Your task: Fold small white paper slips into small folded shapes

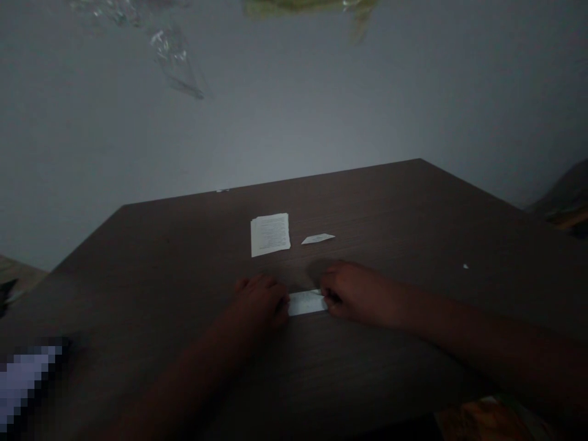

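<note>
Your two hands meet at a white paper strip (307, 302) on the dark wood-grain table (376, 208), and it sits between them, its long axis running left to right across your body, tipped only slightly. Neither hand is clearly nearer: your left hand (260, 300) covers the strip's left end and your right hand (353, 294) closes on its right end, so the bare middle of the strip shows in the gap. The right hand's fingers are drawn together and seem to pinch that end, though the dim light hides the exact contact. The left hand is curled down over its end, with the fingertips out of sight, so you can't tell whether it pinches or only presses. Beyond the strip, toward the far side, a small sheet of printed paper (271, 234) lies flat, a little left of the strip, and a narrow paper scrap (318, 239) lies just right of that sheet — neither hand touches them. A tiny white speck (465, 266) sits well off to the right. At the near left, a pixelated pale patch (25, 380) covers whatever lies there — you can't tell what it is.
</note>
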`<state>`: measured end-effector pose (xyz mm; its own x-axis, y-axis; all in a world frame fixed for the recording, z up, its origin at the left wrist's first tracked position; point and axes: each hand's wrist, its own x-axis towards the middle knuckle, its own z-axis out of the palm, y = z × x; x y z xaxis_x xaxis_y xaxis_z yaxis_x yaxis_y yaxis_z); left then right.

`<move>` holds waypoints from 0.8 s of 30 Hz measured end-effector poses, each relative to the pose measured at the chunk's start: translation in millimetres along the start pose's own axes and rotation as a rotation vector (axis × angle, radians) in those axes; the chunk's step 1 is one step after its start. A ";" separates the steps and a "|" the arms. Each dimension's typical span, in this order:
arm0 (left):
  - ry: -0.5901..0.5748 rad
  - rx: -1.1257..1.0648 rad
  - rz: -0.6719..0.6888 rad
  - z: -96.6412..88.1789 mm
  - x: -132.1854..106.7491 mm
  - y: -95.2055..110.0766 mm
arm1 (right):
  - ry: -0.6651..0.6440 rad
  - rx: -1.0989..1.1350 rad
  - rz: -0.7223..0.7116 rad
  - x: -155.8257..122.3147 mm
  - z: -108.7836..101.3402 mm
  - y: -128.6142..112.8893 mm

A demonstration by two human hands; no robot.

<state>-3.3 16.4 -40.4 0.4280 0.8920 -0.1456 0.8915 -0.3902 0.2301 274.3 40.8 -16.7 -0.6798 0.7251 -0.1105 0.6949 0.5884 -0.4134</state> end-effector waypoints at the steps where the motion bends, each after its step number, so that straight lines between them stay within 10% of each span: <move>1: -0.006 0.002 -0.004 -0.5 -0.1 0.3 | -0.005 0.001 0.003 -0.2 -0.6 -0.3; 24: 0.014 -0.038 0.230 -8.3 -4.6 25.7 | 0.088 0.076 -0.084 -2.8 1.7 3.5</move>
<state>16.4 4.1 -25.9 0.6166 0.7839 -0.0722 0.7646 -0.5745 0.2921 278.3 40.3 -19.5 -0.7093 0.7049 0.0058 0.6144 0.6222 -0.4851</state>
